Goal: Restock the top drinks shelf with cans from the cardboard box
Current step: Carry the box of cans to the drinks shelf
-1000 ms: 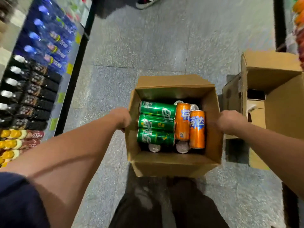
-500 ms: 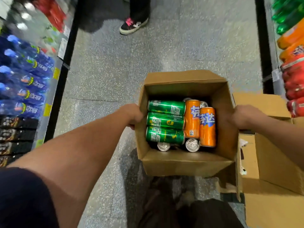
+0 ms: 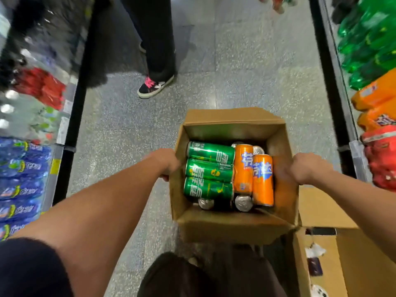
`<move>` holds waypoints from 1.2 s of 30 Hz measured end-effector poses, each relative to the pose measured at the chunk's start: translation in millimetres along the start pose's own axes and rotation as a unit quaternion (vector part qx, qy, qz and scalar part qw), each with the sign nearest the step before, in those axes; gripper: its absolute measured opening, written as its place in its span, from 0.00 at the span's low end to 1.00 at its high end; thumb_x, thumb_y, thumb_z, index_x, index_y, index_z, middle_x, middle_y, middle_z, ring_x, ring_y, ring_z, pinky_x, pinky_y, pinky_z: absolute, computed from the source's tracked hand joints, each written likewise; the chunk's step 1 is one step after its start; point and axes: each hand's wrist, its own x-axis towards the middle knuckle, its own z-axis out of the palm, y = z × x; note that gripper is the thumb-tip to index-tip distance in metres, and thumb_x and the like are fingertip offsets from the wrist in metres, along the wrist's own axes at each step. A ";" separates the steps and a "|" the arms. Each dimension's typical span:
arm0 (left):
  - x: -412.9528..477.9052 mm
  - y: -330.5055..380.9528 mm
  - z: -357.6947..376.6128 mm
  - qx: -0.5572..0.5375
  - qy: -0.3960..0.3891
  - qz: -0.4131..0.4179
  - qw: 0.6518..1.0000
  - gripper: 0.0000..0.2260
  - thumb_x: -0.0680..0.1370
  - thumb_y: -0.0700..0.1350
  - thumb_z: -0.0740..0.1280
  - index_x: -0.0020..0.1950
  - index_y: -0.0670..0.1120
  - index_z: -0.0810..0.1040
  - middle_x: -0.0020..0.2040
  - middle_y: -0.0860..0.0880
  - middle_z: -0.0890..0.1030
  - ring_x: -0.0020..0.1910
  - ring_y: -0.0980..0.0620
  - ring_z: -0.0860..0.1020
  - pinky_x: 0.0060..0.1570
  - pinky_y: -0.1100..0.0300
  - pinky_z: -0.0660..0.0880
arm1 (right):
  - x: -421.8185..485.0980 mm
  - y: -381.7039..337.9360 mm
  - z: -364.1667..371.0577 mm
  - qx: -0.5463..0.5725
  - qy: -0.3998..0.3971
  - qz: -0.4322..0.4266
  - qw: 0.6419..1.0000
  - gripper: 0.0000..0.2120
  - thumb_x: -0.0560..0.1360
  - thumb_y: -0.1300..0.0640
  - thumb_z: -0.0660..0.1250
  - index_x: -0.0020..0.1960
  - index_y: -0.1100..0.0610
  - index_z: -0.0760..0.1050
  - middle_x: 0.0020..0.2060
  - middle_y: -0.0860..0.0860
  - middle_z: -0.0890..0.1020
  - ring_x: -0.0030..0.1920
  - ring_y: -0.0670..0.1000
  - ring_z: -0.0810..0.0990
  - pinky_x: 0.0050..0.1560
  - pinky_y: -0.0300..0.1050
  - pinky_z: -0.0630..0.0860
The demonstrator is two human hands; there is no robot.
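Note:
I hold an open cardboard box [image 3: 233,227] out in front of me above the aisle floor. My left hand [image 3: 166,162] grips its left wall and my right hand [image 3: 307,169] grips its right wall. Inside lie three green cans [image 3: 209,171] on their sides at the left and two orange cans [image 3: 252,176] at the right. Silver can tops [image 3: 243,203] show beneath them.
A second cardboard box [image 3: 334,254] stands at the lower right. Shelves of bottles line both sides: blue bottles [image 3: 21,185] left, green and orange bottles [image 3: 375,61] right. Another person's legs and a black shoe with pink laces [image 3: 154,86] stand ahead in the aisle.
The view has swung up the aisle. The box has stayed in both hands and shifted right in view, and the other person's leg and shoe have come fully into view.

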 end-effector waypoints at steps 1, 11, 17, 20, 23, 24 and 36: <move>11.7 9.7 -12.4 -0.002 0.002 0.000 1.000 0.15 0.79 0.43 0.60 0.33 0.41 0.76 0.26 0.47 0.78 0.25 0.53 0.76 0.31 0.62 0.74 | 12.3 -2.7 -14.6 0.003 -0.007 0.002 1.000 0.18 0.75 0.48 0.59 0.54 0.61 0.76 0.58 0.62 0.78 0.59 0.63 0.77 0.55 0.50 0.73; 144.8 79.9 -134.9 0.018 -0.005 0.027 0.999 0.08 0.75 0.40 0.64 0.44 0.39 0.82 0.26 0.48 0.80 0.33 0.50 0.82 0.48 0.53 0.80 | 134.1 -41.3 -152.8 -0.029 0.001 0.017 0.999 0.14 0.76 0.46 0.62 0.48 0.57 0.75 0.56 0.60 0.79 0.59 0.62 0.77 0.51 0.47 0.72; 208.4 132.7 -223.5 0.075 0.004 0.054 0.996 0.08 0.73 0.39 0.65 0.34 0.43 0.77 0.27 0.50 0.78 0.29 0.53 0.76 0.31 0.60 0.69 | 177.3 -69.8 -236.4 -0.039 0.000 0.045 0.998 0.18 0.82 0.52 0.55 0.65 0.60 0.74 0.65 0.57 0.75 0.65 0.58 0.75 0.58 0.44 0.72; 236.1 166.8 -269.5 0.097 -0.003 0.058 0.994 0.03 0.73 0.39 0.66 0.43 0.43 0.79 0.39 0.45 0.83 0.41 0.47 0.81 0.39 0.59 0.71 | 210.2 -70.6 -273.4 0.013 -0.013 0.075 0.997 0.17 0.80 0.53 0.58 0.63 0.62 0.73 0.64 0.60 0.76 0.64 0.60 0.75 0.57 0.47 0.73; 262.4 210.2 -314.4 0.143 0.008 0.063 0.988 0.08 0.75 0.40 0.66 0.53 0.41 0.78 0.49 0.44 0.82 0.52 0.44 0.81 0.43 0.59 0.72 | 246.5 -65.8 -312.4 0.033 -0.008 0.079 0.996 0.17 0.79 0.53 0.60 0.62 0.62 0.74 0.64 0.61 0.76 0.63 0.61 0.75 0.57 0.47 0.73; 273.6 223.8 -328.1 0.147 0.009 0.057 0.987 0.07 0.76 0.41 0.65 0.51 0.41 0.79 0.44 0.45 0.83 0.48 0.45 0.82 0.43 0.59 0.73 | 262.3 -63.7 -324.3 0.046 -0.015 0.070 0.996 0.16 0.78 0.55 0.59 0.61 0.61 0.75 0.63 0.60 0.77 0.63 0.61 0.76 0.56 0.47 0.74; 381.4 395.9 -458.1 0.242 0.015 0.073 0.967 0.13 0.73 0.38 0.65 0.57 0.42 0.79 0.57 0.43 0.81 0.57 0.43 0.79 0.53 0.51 0.75 | 413.1 -27.4 -460.6 0.107 0.001 0.127 0.986 0.15 0.78 0.54 0.60 0.60 0.61 0.75 0.62 0.61 0.77 0.62 0.62 0.76 0.57 0.49 0.73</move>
